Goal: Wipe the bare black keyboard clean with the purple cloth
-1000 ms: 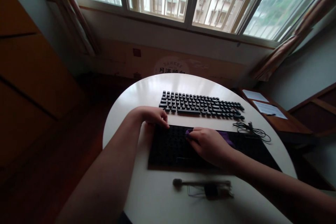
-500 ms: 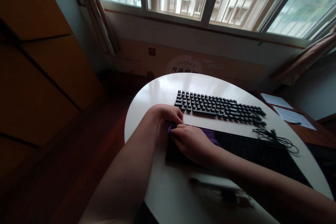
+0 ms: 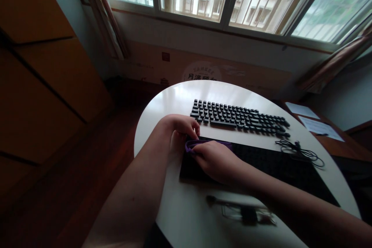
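A black keyboard base (image 3: 270, 164) without keycaps lies across the near part of a round white table (image 3: 180, 205). My right hand (image 3: 216, 159) presses a purple cloth (image 3: 193, 145) on the base's left end, fingers closed on it. My left hand (image 3: 183, 128) rests curled on the base's far left corner, touching the cloth's edge. Beyond the base lies a row layout of black keycaps (image 3: 240, 118).
A coiled black cable (image 3: 299, 151) lies right of the keycaps. A small brush and wire tool (image 3: 241, 209) lie near the table's front edge. A low wooden stand with papers (image 3: 316, 126) is at the right, a wooden cabinet (image 3: 35, 85) at the left, a window behind.
My right hand slid the purple cloth leftwards along the keyboard base to its left end, up to my left hand. The view also shifted left.
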Motion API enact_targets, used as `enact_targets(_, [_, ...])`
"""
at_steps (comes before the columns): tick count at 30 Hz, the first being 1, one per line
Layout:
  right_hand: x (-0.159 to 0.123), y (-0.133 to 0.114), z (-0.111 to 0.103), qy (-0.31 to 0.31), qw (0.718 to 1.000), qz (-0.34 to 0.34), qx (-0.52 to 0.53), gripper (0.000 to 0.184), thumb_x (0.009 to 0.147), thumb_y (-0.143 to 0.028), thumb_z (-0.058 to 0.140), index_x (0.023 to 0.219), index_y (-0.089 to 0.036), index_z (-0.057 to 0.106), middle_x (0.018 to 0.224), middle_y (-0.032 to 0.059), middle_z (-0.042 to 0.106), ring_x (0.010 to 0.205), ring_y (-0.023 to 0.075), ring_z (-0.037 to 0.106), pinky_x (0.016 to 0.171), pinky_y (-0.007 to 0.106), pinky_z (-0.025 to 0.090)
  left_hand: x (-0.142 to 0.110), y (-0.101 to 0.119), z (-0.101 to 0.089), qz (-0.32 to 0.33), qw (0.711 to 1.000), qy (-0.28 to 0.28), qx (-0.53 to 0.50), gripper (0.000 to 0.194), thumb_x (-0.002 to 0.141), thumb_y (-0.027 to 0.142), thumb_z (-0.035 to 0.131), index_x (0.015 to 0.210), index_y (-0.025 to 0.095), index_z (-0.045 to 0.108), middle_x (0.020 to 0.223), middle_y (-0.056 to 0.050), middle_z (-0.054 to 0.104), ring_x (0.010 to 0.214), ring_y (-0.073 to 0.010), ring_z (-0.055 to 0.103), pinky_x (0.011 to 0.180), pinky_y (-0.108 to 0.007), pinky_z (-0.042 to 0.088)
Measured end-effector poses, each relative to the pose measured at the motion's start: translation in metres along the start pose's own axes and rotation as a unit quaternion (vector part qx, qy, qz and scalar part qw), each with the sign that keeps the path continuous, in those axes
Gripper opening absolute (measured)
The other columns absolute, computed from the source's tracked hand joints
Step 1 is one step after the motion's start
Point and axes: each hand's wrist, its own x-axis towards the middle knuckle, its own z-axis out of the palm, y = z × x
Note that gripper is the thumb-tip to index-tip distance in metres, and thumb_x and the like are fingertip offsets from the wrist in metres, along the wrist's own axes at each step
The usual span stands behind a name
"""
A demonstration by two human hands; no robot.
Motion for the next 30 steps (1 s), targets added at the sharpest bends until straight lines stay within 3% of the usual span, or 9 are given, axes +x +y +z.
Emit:
enact_targets(5, [-0.010, 0.010, -0.008, -0.020, 0.999, 0.026, 0.012, 0.024, 0.093, -0.024, 0.052, 0.085, -0.024, 0.075, 0.085, 0.0030, 0.075, 0.072, 0.0193, 0.065, 0.062, 0.028, 0.038, 0.001, 0.000, -0.002, -0.002, 1.000, -0.003, 0.005, 0.038, 0.068, 0.040, 0.077, 0.099, 0.020, 0.067, 0.062, 0.004, 0.056, 0.055, -0.0130, 0.056, 0.046, -0.020, 0.040])
enact_targets(20, [-0.052, 0.038, -0.011, -0.013, 0.996, 0.090, 0.009, 0.032, 0.091, -0.018, 0.053, 0.108, -0.026, 0.079, 0.102, 0.0044, 0.079, 0.091, 0.0244, 0.072, 0.079, 0.032, 0.049, 0.005, -0.002, -0.002, -0.009, 1.000, -0.003, 0.005, 0.045, 0.062, 0.044, 0.082, 0.098, 0.020, 0.068, 0.066, 0.003, 0.058, 0.060, -0.0142, 0.057, 0.049, -0.021, 0.045])
enact_targets(30, [-0.030, 0.014, -0.004, -0.004, 0.998, 0.059, 0.007, 0.030, 0.093, -0.020, 0.051, 0.106, -0.022, 0.078, 0.103, 0.0070, 0.078, 0.094, 0.0249, 0.072, 0.080, 0.032, 0.049, 0.006, -0.001, -0.002, -0.008, 1.000, -0.005, 0.005, 0.046, 0.059, 0.045, 0.084, 0.093, 0.021, 0.064, 0.071, 0.004, 0.057, 0.058, -0.0132, 0.057, 0.048, -0.022, 0.045])
